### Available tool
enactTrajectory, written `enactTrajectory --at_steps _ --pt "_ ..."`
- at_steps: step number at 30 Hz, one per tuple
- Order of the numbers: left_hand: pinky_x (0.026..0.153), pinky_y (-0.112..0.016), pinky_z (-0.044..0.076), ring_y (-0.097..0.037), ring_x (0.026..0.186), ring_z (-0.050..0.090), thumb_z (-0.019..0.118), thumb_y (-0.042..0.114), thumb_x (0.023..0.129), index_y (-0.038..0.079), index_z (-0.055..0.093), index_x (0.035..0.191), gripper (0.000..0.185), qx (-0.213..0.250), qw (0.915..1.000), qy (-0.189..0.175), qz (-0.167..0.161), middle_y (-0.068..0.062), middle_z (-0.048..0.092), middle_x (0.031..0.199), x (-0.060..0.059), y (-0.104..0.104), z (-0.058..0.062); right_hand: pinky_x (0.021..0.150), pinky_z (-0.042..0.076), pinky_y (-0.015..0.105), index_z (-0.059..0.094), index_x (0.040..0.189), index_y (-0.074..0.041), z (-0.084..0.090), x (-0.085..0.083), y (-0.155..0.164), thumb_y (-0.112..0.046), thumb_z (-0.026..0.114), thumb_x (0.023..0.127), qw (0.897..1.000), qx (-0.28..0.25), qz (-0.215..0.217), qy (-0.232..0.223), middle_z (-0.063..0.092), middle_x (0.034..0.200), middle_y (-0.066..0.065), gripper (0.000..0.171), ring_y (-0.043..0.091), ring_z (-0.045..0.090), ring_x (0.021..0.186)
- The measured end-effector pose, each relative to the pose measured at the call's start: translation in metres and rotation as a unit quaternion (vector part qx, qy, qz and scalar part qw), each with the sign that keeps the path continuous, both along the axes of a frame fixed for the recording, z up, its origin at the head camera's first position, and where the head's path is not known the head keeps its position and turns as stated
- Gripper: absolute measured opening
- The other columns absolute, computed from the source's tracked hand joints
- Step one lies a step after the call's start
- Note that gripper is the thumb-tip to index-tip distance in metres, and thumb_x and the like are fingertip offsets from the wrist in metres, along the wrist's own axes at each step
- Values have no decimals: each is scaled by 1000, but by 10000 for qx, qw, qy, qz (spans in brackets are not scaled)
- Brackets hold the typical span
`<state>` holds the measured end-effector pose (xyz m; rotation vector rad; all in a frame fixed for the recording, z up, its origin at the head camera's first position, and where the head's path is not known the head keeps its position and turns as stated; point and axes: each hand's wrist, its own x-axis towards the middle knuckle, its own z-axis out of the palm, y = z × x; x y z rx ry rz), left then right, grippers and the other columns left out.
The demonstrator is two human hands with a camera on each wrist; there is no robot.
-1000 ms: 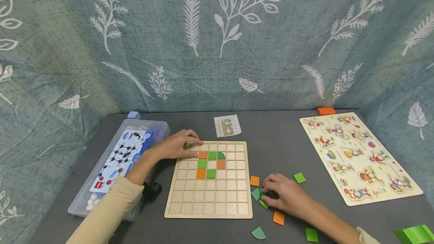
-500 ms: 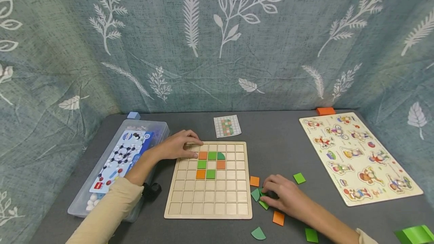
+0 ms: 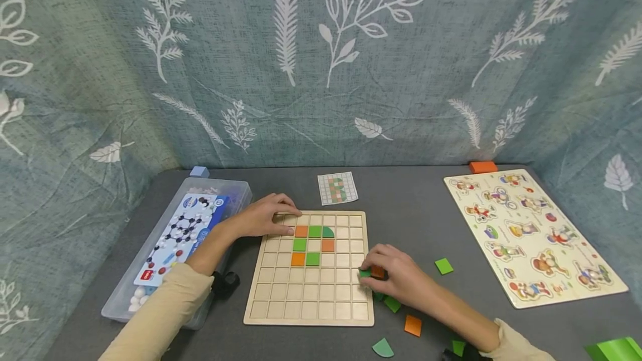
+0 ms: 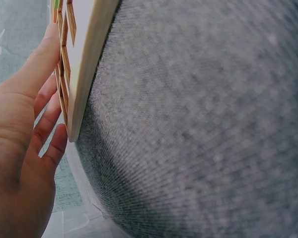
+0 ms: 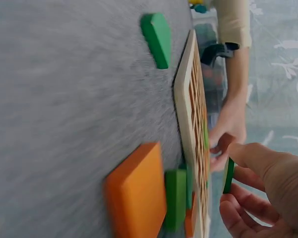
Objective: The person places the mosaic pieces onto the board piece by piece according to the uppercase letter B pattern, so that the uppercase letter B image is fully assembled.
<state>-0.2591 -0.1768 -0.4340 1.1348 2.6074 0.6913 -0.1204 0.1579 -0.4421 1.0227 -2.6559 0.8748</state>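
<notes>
The wooden grid board (image 3: 309,310) lies flat, with several orange and green tiles set in its upper cells. My left hand (image 3: 262,216) rests at the board's upper left corner, thumb on its face and fingers along the edge; the left wrist view shows the thumb (image 4: 37,64) against the cells. Just above the board's right edge, my right hand (image 3: 398,273) pinches a dark green tile (image 3: 365,273) between thumb and fingers. Seen edge-on in the right wrist view, this green tile (image 5: 229,175) is thin, its full outline hidden. An orange tile (image 3: 378,272) lies partly under that hand.
Loose tiles lie right of the board: a green square (image 3: 443,266), an orange square (image 3: 413,325) and a green quarter-circle (image 3: 383,347). A printed pattern card (image 3: 337,188) sits behind the board. A plastic box (image 3: 241,191) stands left, a picture puzzle (image 3: 531,233) right.
My right hand has lifted a dark green tile from the loose pile and moved left and slightly up to the board's right edge. The left hand has stayed in place.
</notes>
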Motion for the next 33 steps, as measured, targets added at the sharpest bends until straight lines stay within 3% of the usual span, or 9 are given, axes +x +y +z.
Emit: enactTrajectory --at_steps 6,13,33 --pt "81 -34 39 -17 102 50 72 35 87 18 67 124 41 14 10000 42 -5 -3 58 121 0 1 0 71 48 22 70 91 -14 1 -15 -31 -22 78 83 9999 92 102 -4 64 94 -4 14 9 56 83" --pt "82 -34 39 -16 102 50 72 35 88 18 67 124 40 20 10000 43 -33 -3 58 121 0 1 0 70 46 21 72 89 -13 0 -28 -61 -25 78 82 9974 490 211 475 64 90 -3 15 10 54 80" --pt "84 -36 40 -17 104 51 71 36 88 19 67 124 40 4 10000 50 18 -2 58 121 1 0 0 66 44 20 71 80 -13 -4 -29 -79 -24 80 80 9956 778 -271 449 59 84 -3 15 11 51 74"
